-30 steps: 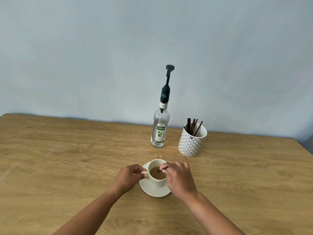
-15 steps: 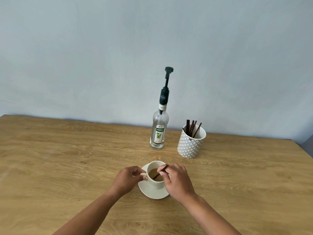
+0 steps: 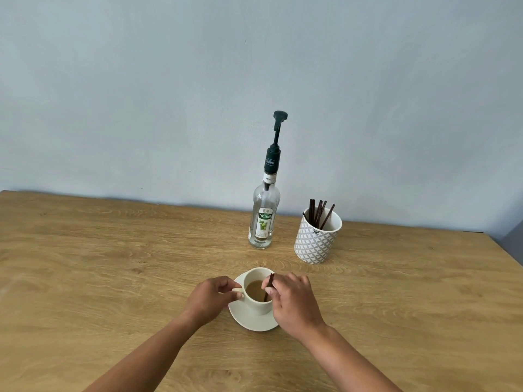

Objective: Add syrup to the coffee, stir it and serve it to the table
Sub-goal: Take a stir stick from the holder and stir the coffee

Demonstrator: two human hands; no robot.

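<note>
In the head view, one white coffee cup stood on one white saucer at the near middle of the wooden table, holding light brown coffee. The left hand pinched the cup's handle. The right hand gripped one dark stir stick, its lower end in the coffee. Farther back stood one clear syrup bottle with a dark pump, labelled "TEISSEIRE" and "MOJITO". To its right, one patterned white holder held about six dark sticks.

patterned holder | spare dark sticks inside | pale wall
</note>
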